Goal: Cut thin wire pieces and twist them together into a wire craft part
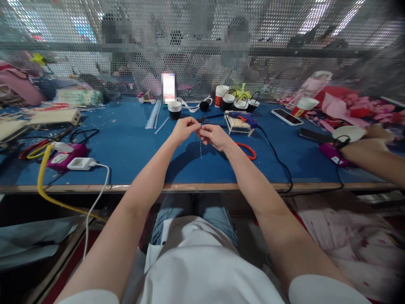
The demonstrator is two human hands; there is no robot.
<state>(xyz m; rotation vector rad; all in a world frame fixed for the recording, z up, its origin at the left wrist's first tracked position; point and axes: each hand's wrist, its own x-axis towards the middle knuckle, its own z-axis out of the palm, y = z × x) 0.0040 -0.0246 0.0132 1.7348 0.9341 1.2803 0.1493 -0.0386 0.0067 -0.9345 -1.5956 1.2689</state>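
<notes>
Over the middle of the blue table, my left hand and my right hand meet fingertip to fingertip. Both are closed in a pinch, and whatever sits between the fingers is too small to name. A thin pale strand hangs straight down below the fingertips. Just behind the hands lies something dark, partly hidden by them. Close to my right hand, a blue glue gun rests on a small stand of wooden sticks. Under my right wrist a red loop-shaped handle shows in part.
Translucent glue sticks and a black-and-white cup stand behind my left hand. A purple power strip with cables lies left. Several paper cups line the mesh. At right are a phone and another person's arm.
</notes>
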